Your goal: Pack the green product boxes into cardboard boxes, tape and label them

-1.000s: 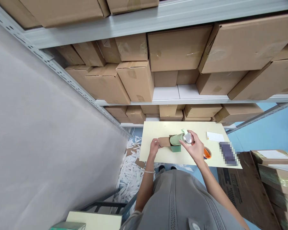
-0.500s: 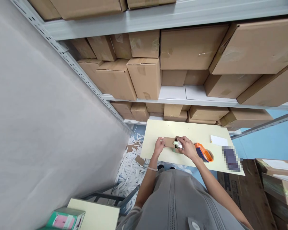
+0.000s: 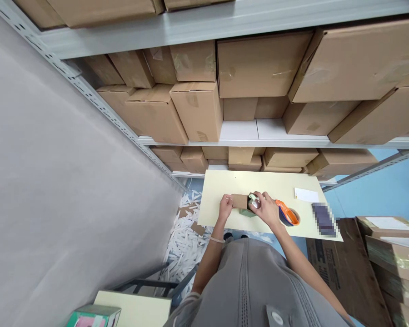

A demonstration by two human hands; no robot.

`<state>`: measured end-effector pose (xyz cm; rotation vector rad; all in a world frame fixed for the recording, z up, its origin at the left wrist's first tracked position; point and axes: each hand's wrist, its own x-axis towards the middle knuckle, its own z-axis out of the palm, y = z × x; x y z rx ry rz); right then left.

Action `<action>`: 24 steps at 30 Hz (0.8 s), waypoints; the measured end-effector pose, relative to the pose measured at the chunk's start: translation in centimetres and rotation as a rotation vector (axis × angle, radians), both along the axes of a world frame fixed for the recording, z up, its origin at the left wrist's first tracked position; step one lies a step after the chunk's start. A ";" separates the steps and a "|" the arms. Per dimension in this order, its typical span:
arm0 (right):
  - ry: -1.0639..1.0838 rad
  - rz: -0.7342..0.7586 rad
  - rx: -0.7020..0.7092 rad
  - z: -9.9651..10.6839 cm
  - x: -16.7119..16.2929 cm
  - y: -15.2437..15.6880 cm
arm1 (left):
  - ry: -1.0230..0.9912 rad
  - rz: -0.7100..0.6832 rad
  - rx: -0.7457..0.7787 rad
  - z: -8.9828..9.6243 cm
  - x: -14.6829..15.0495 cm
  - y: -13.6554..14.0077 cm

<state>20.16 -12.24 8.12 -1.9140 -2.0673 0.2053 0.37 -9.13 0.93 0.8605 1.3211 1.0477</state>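
Observation:
A small box with a green side [image 3: 246, 212] lies on the pale yellow table, its dark opening facing right. My left hand [image 3: 225, 207] pinches the far left end of its brown cardboard flap [image 3: 239, 201]. At the opening, my right hand [image 3: 267, 209] has its fingers closed around a shiny, round, silvery object [image 3: 256, 203] with a pale green strip on it. The fingers hide part of this object, and its exact kind cannot be made out. An orange and blue tape dispenser [image 3: 288, 213] stands just right of my right hand.
On the yellow table [image 3: 218, 181] lie a white card [image 3: 306, 195] and a dark pixelated rectangle [image 3: 323, 220]. Shelves of cardboard boxes [image 3: 196, 111] rise ahead. White paper strips [image 3: 180, 245] cover the floor at left; more cartons [image 3: 391, 247] are stacked at right.
My right hand has turned the silvery object slightly at the box opening, and the pale green strip now points up. More of the box's green side shows. The camera view has shifted a little.

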 end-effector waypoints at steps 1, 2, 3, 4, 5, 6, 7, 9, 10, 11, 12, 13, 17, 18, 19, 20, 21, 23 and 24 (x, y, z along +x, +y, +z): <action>-0.011 0.007 0.012 0.0 0.1 0.0 | -0.006 -0.003 -0.002 0.0 0.1 0.0; -0.020 0.021 0.015 0.0 0.1 0.0 | -0.011 -0.006 -0.005 0.0 0.2 0.0; -0.027 0.037 0.013 0.0 0.2 0.0 | -0.016 -0.009 -0.008 0.0 0.4 0.0; -0.031 0.054 0.007 0.0 0.3 -0.1 | -0.021 -0.010 -0.010 0.0 0.5 0.0; -0.033 0.070 0.000 -0.1 0.3 -0.1 | -0.024 -0.010 -0.012 0.0 0.6 0.0; -0.032 0.086 -0.007 -0.3 0.4 -0.1 | -0.027 -0.009 -0.013 0.0 0.6 0.1; -0.030 0.097 -0.014 -0.4 0.4 -0.1 | -0.029 -0.006 -0.013 0.0 0.7 0.1; -0.027 0.101 -0.031 -0.8 0.4 -0.1 | -0.032 -0.002 -0.016 -0.1 0.9 0.2; -0.029 0.090 -0.039 -1.1 0.4 0.0 | -0.034 -0.001 -0.018 -0.1 1.0 0.2; -0.034 0.073 -0.049 -1.3 0.3 0.2 | -0.035 -0.001 -0.021 -0.2 1.1 0.2; -0.040 0.055 -0.058 -1.6 0.3 0.4 | -0.036 -0.002 -0.024 -0.2 1.1 0.2; -0.048 0.043 -0.068 -1.8 0.2 0.6 | -0.036 -0.002 -0.026 -0.3 1.2 0.2; -0.107 0.054 -0.103 -2.6 0.1 1.4 | -0.029 0.011 -0.034 -0.4 1.0 0.3; -0.119 0.058 -0.111 -2.8 0.1 1.6 | -0.027 0.015 -0.036 -0.4 0.8 0.3; -0.122 0.061 -0.117 -2.9 0.2 1.6 | -0.026 0.019 -0.037 -0.4 0.7 0.4; -0.115 0.063 -0.120 -3.1 0.3 1.7 | -0.025 0.021 -0.039 -0.4 0.6 0.5; -0.098 0.066 -0.119 -3.2 0.4 1.6 | -0.024 0.021 -0.040 -0.5 0.4 0.5; -0.044 0.066 -0.097 -3.3 0.8 1.4 | -0.024 0.022 -0.043 -0.5 0.3 0.6; -0.009 0.061 -0.079 -3.3 1.0 1.3 | -0.023 0.020 -0.044 -0.5 0.2 0.6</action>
